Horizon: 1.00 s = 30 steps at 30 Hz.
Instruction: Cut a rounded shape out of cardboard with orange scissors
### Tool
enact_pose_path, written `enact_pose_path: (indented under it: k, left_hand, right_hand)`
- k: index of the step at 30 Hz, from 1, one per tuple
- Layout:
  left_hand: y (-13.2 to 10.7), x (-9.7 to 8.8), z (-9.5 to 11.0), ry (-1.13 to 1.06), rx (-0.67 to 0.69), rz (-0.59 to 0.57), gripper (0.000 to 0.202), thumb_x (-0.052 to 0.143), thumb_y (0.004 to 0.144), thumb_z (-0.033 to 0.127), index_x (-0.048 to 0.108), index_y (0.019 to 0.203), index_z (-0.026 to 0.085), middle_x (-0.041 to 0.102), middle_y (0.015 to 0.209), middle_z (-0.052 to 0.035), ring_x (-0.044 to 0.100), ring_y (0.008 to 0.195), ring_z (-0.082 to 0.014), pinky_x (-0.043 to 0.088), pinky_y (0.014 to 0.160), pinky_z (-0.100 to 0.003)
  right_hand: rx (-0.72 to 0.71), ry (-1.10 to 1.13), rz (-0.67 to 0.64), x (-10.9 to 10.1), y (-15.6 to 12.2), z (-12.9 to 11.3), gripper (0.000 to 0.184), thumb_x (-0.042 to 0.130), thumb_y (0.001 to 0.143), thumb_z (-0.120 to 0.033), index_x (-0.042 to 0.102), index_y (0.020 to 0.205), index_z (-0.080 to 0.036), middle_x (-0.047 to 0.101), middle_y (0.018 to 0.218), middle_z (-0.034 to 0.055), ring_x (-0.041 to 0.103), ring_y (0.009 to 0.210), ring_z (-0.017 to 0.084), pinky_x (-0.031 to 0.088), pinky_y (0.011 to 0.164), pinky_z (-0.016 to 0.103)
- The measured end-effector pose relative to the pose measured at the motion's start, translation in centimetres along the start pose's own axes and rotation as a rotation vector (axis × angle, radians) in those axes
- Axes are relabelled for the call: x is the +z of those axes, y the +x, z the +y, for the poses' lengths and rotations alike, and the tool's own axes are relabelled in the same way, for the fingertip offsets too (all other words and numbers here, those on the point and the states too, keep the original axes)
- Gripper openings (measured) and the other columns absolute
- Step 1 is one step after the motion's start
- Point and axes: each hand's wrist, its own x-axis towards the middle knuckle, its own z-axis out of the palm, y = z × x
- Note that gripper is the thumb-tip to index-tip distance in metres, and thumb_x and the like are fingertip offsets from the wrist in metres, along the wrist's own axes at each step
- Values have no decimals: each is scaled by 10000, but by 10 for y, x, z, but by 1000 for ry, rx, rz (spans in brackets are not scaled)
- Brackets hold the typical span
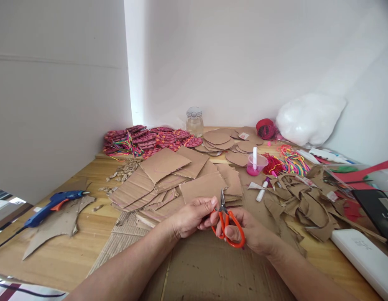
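My right hand is closed round the orange handles of a small pair of scissors, its dark blades pointing up and away from me. Close beside it, my left hand is closed, thumb against curled fingers, next to the scissors' handle. Whatever the left fingers pinch, if anything, is hidden. Both hands are above a large cardboard sheet. Just beyond them lies a pile of cut cardboard pieces, mostly flat and squarish.
A blue glue gun rests at left on a cardboard scrap. Cardboard offcuts and a white case lie at right. Behind are cardboard discs, a lidded jar, pink braided pieces and a pink cup.
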Motion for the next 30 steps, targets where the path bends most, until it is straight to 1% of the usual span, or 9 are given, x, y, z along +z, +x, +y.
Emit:
enact_pose_path:
  k: [3,6,9,11,13,17,21,24,30]
  left_hand:
    - [0,0,1,-1,-6,16,577,581,874,689,567,653,156,413,451,52,285,396,-66,163,411,-234]
    - [-1,3,7,9,18,81,522,603,883,648,613,744,144,557,559,12,369,383,-59,187,372,-218]
    - [-4,7,14,79,79,180,425,658,883,563,692,1004,157,708,864,-53,510,428,-58,221,352,-200]
    - [-6,6,20,168,98,254,468,658,893,542,691,1190,182,721,849,-57,564,471,-83,256,367,-195]
    - [-6,2,25,287,104,371,433,652,902,532,738,1104,159,698,702,-49,557,484,-92,270,394,-192]
    - [-7,-17,39,396,251,623,465,675,862,561,675,658,143,679,687,-53,505,485,-75,294,436,-212]
    - [-9,-31,48,642,428,754,271,704,856,369,728,1043,174,725,899,-50,637,761,-138,481,688,-243]
    - [-7,-37,46,813,365,726,344,683,848,287,691,1171,171,743,962,-61,671,861,-178,499,781,-289]
    - [-1,-42,32,979,256,730,241,601,901,359,756,928,177,756,873,-55,657,792,-200,464,728,-298]
  right_hand:
    - [3,-3,2,3,1,-5,341,800,831,-489,785,871,-151,636,835,37,532,728,124,427,706,261]
    - [-48,-13,70,1,-1,-9,308,775,858,-474,778,865,-166,648,919,55,542,751,136,434,691,271]
    - [-121,-77,255,-4,-2,-8,303,750,881,-469,771,831,-171,643,933,58,529,721,134,414,639,272]
    - [-136,-104,354,-7,-3,-7,312,766,863,-483,768,807,-175,624,817,35,497,650,125,386,589,271]
    - [-141,-82,408,-8,-1,-8,319,788,834,-502,754,792,-188,597,721,11,476,591,121,365,554,273]
    - [-215,-5,618,-10,6,-13,332,838,760,-515,713,734,-208,607,719,5,472,575,120,374,526,271]
    - [-155,-107,823,-14,11,-13,394,881,675,-539,697,720,-193,614,709,11,482,597,122,366,506,252]
    - [-101,-169,798,-15,10,-10,411,862,692,-561,717,774,-185,647,743,22,536,658,138,448,592,274]
    - [-18,-86,650,-9,6,-6,398,864,703,-553,735,761,-181,664,788,28,567,730,144,505,700,296]
